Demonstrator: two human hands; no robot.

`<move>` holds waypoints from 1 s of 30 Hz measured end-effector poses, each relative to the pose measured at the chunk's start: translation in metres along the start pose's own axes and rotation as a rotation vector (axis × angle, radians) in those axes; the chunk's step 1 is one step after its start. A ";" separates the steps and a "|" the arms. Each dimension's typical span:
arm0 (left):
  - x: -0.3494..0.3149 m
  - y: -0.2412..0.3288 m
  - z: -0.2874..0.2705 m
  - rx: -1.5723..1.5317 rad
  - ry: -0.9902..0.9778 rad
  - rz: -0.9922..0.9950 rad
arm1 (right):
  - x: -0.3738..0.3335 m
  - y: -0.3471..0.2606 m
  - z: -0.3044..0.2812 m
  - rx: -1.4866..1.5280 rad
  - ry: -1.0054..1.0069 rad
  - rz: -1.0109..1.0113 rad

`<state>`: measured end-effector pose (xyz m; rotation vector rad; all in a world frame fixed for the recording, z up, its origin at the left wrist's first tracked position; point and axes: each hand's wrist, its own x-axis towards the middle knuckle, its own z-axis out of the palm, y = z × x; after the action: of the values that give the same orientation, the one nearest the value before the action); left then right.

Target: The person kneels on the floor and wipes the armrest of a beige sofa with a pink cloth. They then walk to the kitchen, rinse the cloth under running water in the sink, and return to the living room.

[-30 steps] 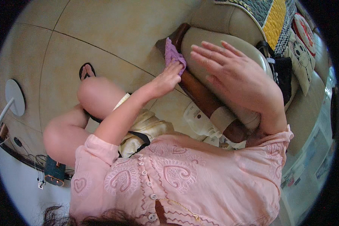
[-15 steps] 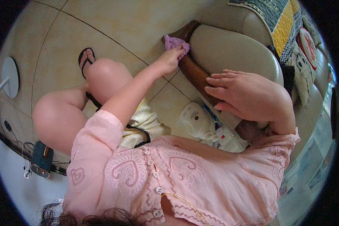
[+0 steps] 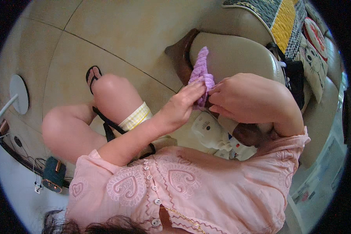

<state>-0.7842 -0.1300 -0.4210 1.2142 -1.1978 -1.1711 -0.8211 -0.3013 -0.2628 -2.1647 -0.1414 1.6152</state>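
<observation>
A home living room: padded beige leather-like sofa (image 3: 234, 52), cream cat-face cushion (image 3: 312, 70) (near a yellow-and-grey quilted throw (image 3: 283, 24)), beige floor tiles (image 3: 109, 29).

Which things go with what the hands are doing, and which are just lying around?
Part of the job:
purple cloth, in the left hand
right hand, fingers at the cloth
brown wooden sofa trim, next to the cloth, probably
white bottle, maybe; it's nearby

Just lying about:
patterned quilt
cat cushion
round white base

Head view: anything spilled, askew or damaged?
No spill or damage is visible. Only the loose cables by the wall, lower left, look untidy, trailing in a tangle. The purple cloth is bunched in the left hand; nothing odd there.
</observation>
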 end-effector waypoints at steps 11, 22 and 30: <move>0.062 -0.188 0.015 0.175 -0.074 -0.261 | -0.003 0.007 0.054 -0.008 0.528 -0.073; 0.024 -0.107 0.016 -0.183 0.062 -0.258 | 0.005 0.007 0.021 -0.139 0.640 0.109; 0.047 -0.135 0.014 0.035 -0.004 -0.296 | 0.009 0.014 0.001 -0.122 0.613 0.368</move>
<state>-0.7963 -0.1800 -0.5548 1.4516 -1.0692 -1.3730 -0.8214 -0.3104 -0.2766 -2.7962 0.3711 1.0453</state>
